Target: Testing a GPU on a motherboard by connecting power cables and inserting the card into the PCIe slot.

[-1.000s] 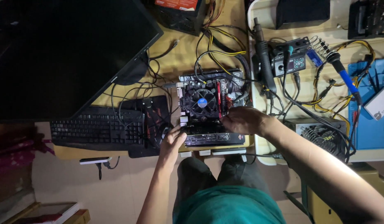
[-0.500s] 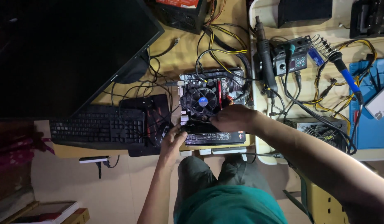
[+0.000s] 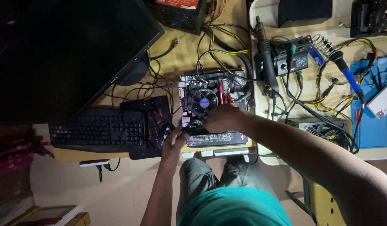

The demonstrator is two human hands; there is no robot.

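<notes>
A dark motherboard (image 3: 189, 94) with a round black cooler fan (image 3: 204, 101) lies on the wooden desk. A long black graphics card (image 3: 220, 139) stands in it along the near edge. My left hand (image 3: 175, 140) grips the card's left end. My right hand (image 3: 220, 118) rests over the card's top, fingers curled on it beside the fan. Yellow and black cables (image 3: 218, 56) run from the board to the far side.
A black keyboard (image 3: 97, 130) lies left of the board, a large dark monitor (image 3: 68, 54) behind it. On the white table to the right stand a soldering station (image 3: 296, 56), a blue-handled iron (image 3: 348, 77), a power supply (image 3: 323, 127) and a blue mat (image 3: 375, 104).
My right hand has slid left along the card toward the fan. My left hand has stayed at the card's left end.
</notes>
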